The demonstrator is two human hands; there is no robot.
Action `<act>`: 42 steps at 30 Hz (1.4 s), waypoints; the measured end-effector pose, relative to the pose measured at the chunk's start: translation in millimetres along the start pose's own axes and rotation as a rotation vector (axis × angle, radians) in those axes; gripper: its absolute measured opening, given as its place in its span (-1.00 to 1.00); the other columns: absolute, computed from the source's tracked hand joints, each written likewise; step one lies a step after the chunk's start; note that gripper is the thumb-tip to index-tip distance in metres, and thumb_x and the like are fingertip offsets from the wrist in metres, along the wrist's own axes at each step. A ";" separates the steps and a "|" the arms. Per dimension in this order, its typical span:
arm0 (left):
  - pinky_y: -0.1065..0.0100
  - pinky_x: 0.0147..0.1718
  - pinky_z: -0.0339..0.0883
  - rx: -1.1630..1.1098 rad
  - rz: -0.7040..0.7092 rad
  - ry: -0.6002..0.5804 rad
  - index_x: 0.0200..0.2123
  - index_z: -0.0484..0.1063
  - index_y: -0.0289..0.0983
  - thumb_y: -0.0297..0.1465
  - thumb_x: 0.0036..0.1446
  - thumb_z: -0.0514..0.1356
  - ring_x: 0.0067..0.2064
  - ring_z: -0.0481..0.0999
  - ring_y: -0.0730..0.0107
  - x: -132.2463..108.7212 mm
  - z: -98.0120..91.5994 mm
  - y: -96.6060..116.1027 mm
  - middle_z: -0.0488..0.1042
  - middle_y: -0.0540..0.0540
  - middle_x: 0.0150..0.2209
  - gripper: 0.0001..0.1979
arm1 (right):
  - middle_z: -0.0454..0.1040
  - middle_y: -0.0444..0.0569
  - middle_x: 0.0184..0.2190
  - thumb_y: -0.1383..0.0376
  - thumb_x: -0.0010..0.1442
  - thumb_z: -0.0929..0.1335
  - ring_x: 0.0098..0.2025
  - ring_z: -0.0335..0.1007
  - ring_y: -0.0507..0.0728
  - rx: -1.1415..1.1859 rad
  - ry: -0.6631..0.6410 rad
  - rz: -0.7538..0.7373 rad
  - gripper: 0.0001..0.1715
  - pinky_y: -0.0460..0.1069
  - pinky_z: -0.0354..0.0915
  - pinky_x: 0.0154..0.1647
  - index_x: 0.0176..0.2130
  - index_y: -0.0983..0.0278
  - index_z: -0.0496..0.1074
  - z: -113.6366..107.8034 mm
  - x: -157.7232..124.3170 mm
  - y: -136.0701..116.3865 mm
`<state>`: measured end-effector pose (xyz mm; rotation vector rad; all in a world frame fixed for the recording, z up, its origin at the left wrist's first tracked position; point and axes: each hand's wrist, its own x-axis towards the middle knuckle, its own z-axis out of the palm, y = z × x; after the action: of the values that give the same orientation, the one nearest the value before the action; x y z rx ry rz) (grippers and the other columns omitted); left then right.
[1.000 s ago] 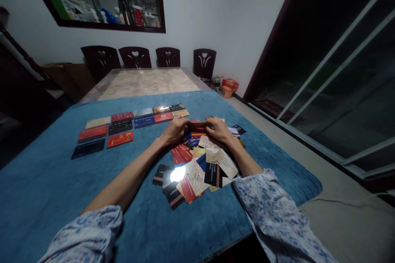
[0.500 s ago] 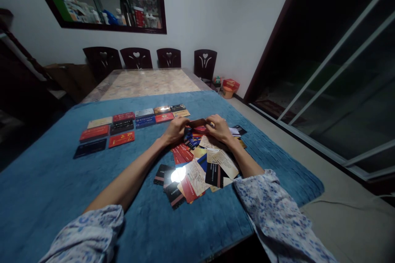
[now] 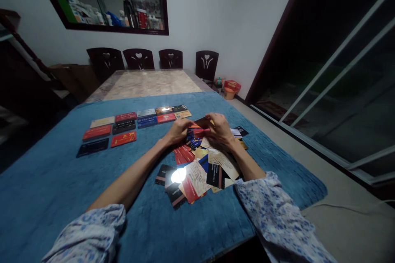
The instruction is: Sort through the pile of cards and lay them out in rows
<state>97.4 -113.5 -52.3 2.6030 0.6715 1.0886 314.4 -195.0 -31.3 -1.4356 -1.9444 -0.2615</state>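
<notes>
blue cloth (image 3: 148, 218), blue-flowered white sleeves (image 3: 274, 213), red, black and cream cards (image 3: 196, 177)

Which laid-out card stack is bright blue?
The blue stack, between a black stack and a red stack, in front of the silver stack. It alone is bright blue; the front-left stack is nearly black.

- Holding cards (image 3: 202, 122) between left hand (image 3: 179, 129) and right hand (image 3: 220, 129).
- Near far edge of loose card pile (image 3: 195, 176).
- Noting card rows (image 3: 123, 139) on blue cloth (image 3: 58, 193), leftward.
</notes>
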 end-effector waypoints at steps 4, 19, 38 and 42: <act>0.25 -0.08 0.45 -0.041 -0.023 0.044 -0.22 0.56 -0.29 -0.59 0.17 0.13 -0.15 0.54 0.30 1.1 -0.5 3.8 0.60 -0.11 -0.24 -0.77 | 0.59 0.09 -0.21 0.28 0.29 0.34 -0.11 0.31 0.26 -0.111 -0.027 -0.037 -0.74 0.11 0.11 -0.06 -0.05 0.22 0.54 -9.4 -0.4 -5.5; 0.29 -0.16 0.46 -0.072 -0.032 0.016 -0.26 0.53 -0.29 -0.50 0.16 0.22 -0.23 0.55 0.34 -0.7 6.4 17.9 0.57 -0.08 -0.28 -0.90 | 0.59 0.10 -0.25 0.18 0.39 0.28 -0.07 0.22 0.26 -0.135 -0.164 -0.090 -0.70 0.12 0.00 -0.04 -0.14 0.23 0.58 -1.5 -0.8 -17.3; 0.25 -0.12 0.45 0.052 -0.033 0.033 -0.02 0.47 -0.29 -0.56 0.06 0.15 -0.22 0.51 0.29 -7.6 0.1 0.7 0.56 -0.12 -0.22 -0.62 | 0.59 0.12 -0.09 0.35 0.27 0.30 -0.08 0.29 0.29 -0.165 -0.213 0.042 -0.61 0.11 0.12 -0.09 0.07 0.18 0.48 0.7 -4.6 -9.9; 0.25 -0.15 0.43 0.103 -0.024 0.005 0.01 0.45 -0.27 -0.54 0.07 0.15 -0.24 0.49 0.27 -8.4 -0.9 2.4 0.53 -0.12 -0.24 -0.61 | 0.57 0.13 -0.07 0.34 0.23 0.34 -0.04 0.31 0.30 -0.193 -0.235 0.054 -0.53 0.10 0.13 -0.09 0.13 0.17 0.45 -0.4 -3.9 -10.9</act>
<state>92.4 -119.7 -55.8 2.6720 0.7776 1.0807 305.3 -202.1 -30.9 -1.7072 -2.1100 -0.2715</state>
